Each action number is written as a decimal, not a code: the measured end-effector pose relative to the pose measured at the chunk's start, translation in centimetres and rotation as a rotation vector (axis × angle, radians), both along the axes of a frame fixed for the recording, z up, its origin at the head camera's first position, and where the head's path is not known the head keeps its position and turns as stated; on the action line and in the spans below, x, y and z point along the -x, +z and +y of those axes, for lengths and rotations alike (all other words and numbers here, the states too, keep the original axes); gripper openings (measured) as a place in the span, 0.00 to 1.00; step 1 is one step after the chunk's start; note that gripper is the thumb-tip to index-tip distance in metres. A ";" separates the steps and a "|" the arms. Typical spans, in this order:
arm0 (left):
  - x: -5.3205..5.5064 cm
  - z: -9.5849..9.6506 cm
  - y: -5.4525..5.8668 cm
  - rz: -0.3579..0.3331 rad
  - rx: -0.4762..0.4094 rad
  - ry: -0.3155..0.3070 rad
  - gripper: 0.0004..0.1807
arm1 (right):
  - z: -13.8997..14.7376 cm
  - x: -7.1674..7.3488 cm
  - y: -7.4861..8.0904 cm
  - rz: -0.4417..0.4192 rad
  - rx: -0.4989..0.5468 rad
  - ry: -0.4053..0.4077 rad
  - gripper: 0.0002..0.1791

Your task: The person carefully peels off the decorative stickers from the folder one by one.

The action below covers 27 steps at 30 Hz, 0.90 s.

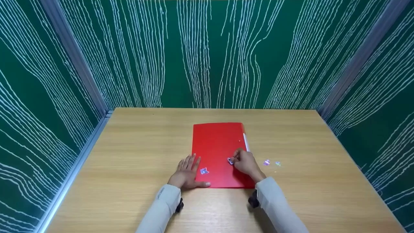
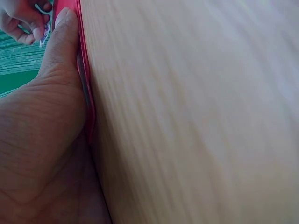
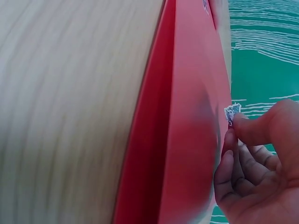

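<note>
A red folder (image 1: pixel 216 142) lies on the wooden table. My left hand (image 1: pixel 186 174) rests with fingers spread over its lower left corner, the thumb along the bottom edge. Beside those fingers, a small purple-and-white sticker (image 1: pixel 204 171) is on the cover. My right hand (image 1: pixel 245 162) is above the right half of the folder, pinching another small sticker (image 3: pixel 232 113) between thumb and forefinger. In the right wrist view the held sticker stands just off the red cover (image 3: pixel 194 116), its printed face partly covered by the thumb.
To the right of the folder, a pink-purple sticker (image 1: pixel 266 162) and a greenish sticker (image 1: pixel 278 163) lie on the table (image 1: pixel 145 139). White sheet edges (image 1: pixel 246 142) peek out along the folder's right side. Green panels with white wavy lines (image 1: pixel 233 64) stand around the table.
</note>
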<state>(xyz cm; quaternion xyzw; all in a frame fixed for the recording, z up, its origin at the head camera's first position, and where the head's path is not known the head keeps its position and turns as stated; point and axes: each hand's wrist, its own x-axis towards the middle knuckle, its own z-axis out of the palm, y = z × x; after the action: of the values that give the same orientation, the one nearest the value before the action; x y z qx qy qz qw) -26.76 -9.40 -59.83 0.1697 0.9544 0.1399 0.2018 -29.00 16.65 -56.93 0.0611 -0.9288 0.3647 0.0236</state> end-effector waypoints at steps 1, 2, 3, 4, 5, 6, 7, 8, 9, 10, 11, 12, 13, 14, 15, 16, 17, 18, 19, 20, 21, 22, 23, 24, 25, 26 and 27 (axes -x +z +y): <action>0.0 0.0 0.0 0.004 -0.003 0.003 0.67 | 0.1 0.0 0.1 0.001 0.006 -0.004 0.07; 0.0 -0.1 0.0 0.005 0.000 0.003 0.67 | 0.2 0.1 0.1 -0.001 0.014 -0.008 0.07; 0.1 -0.1 0.0 0.008 0.001 0.006 0.67 | 0.3 0.1 0.2 -0.003 0.020 -0.013 0.07; 0.1 -0.1 -0.1 0.007 0.007 0.007 0.67 | 0.4 0.1 0.3 -0.002 0.024 -0.016 0.07; 0.2 -0.1 -0.2 0.006 0.007 0.008 0.67 | 0.5 0.2 0.3 -0.007 0.029 -0.022 0.07; 0.2 -0.1 -0.2 0.004 0.004 0.010 0.67 | 0.7 0.2 0.3 -0.015 0.031 -0.029 0.08; 0.2 -0.1 -0.3 0.004 -0.001 0.011 0.67 | 0.8 0.2 0.3 -0.026 0.039 -0.038 0.08; 0.2 -0.1 -0.3 0.001 -0.004 0.011 0.67 | 1.0 0.2 0.3 -0.041 0.045 -0.049 0.09; 0.2 -0.1 -0.4 -0.001 -0.008 0.011 0.67 | 1.1 0.2 0.3 -0.051 0.050 -0.059 0.10; 0.2 0.0 -0.4 -0.005 -0.010 0.012 0.68 | 1.2 0.2 0.3 -0.067 0.059 -0.068 0.11; 0.2 0.0 -0.4 -0.006 -0.012 0.011 0.68 | 1.4 0.3 0.4 -0.089 0.071 -0.078 0.13; 0.3 0.0 -0.4 -0.008 -0.012 0.011 0.68 | 1.5 0.3 0.4 -0.102 0.078 -0.083 0.13; 0.3 0.0 -0.4 -0.008 -0.009 0.010 0.68 | 1.7 0.4 0.4 -0.112 0.082 -0.090 0.14; 0.3 0.0 -0.4 -0.008 -0.007 0.009 0.68 | 1.8 0.4 0.4 -0.116 0.085 -0.093 0.14; 0.4 0.0 -0.4 -0.008 -0.006 0.009 0.68 | 2.0 0.5 0.4 -0.121 0.093 -0.097 0.14; 0.4 0.0 -0.4 -0.006 -0.004 0.008 0.68 | 2.2 0.6 0.3 -0.123 0.092 -0.100 0.13; 0.5 0.0 -0.4 -0.005 -0.004 0.007 0.68 | 2.4 0.6 0.3 -0.121 0.090 -0.100 0.12; 0.5 0.0 -0.4 -0.003 -0.003 0.007 0.68 | 2.6 0.6 0.3 -0.111 0.082 -0.099 0.11; 0.5 0.0 -0.4 -0.002 -0.005 0.007 0.68 | 2.8 0.6 0.3 -0.101 0.078 -0.099 0.10; 0.5 0.0 -0.4 -0.001 -0.006 0.008 0.68 | 3.0 0.6 0.3 -0.088 0.077 -0.097 0.09; 0.5 0.0 -0.3 -0.003 -0.008 0.008 0.68 | 3.2 0.6 0.2 -0.072 0.072 -0.097 0.08; 0.4 0.0 -0.2 -0.004 -0.008 0.007 0.68 | 3.5 0.6 0.2 -0.051 0.061 -0.090 0.07; 0.3 0.0 -0.1 -0.007 -0.009 0.007 0.67 | 3.7 0.5 0.1 -0.044 0.060 -0.085 0.06; 0.3 0.0 0.0 -0.010 -0.012 0.008 0.67 | 4.0 0.5 0.1 -0.023 0.050 -0.081 0.06; 0.2 0.0 0.1 -0.015 -0.014 0.008 0.67 | 4.3 0.5 0.1 0.003 0.041 -0.078 0.05; 0.0 0.1 0.2 -0.021 -0.010 0.006 0.67 | 4.6 0.5 0.0 0.025 0.033 -0.076 0.04; 0.0 0.1 0.4 -0.027 -0.007 0.003 0.67 | 4.9 0.5 -0.1 0.045 0.026 -0.073 0.04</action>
<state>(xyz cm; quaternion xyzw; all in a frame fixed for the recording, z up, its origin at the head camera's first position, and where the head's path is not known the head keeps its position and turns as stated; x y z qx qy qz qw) -26.72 -9.32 -59.45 0.1671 0.9513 0.1459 0.2140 -29.49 21.55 -56.99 0.0353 -0.9249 0.3741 0.0587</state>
